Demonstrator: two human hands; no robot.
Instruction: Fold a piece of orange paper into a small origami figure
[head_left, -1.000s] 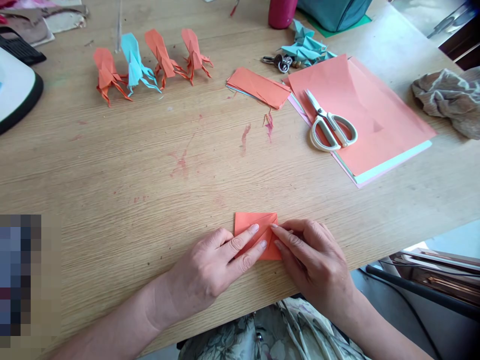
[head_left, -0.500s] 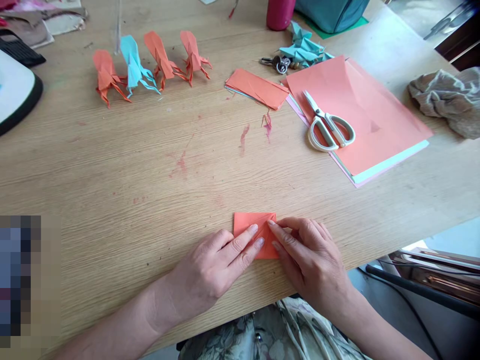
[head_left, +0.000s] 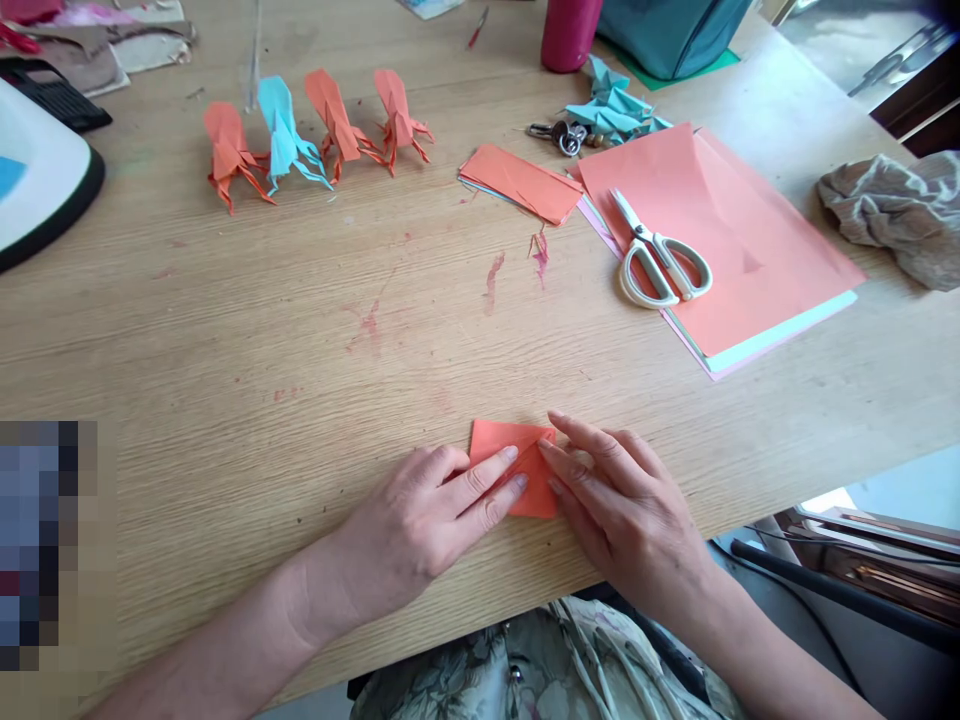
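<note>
A small folded piece of orange paper (head_left: pixel 491 436) lies on the table close to its front edge, with slanting crease lines and a folded layer towards its right side. My left hand (head_left: pixel 431 515) holds it down from the left, two fingertips pressed on its middle. At the right edge my right hand (head_left: pixel 619 490) grips the folded corner, thumb and a fingertip against the paper while another finger is lifted off. Part of the paper is covered by my fingers.
Orange and blue folded paper figures (head_left: pixel 345 120) stand at the back left. Scissors (head_left: pixel 664 265) rest on large orange sheets (head_left: pixel 757 230) at the right, beside cut orange strips (head_left: pixel 521 183), keys (head_left: pixel 566 137) and blue folded pieces (head_left: pixel 619 105). A crumpled cloth (head_left: pixel 896 210) lies far right.
One finger of my right hand has lifted and stretched away from the paper's upper right corner. My left hand keeps its place. The whole view has shifted slightly.
</note>
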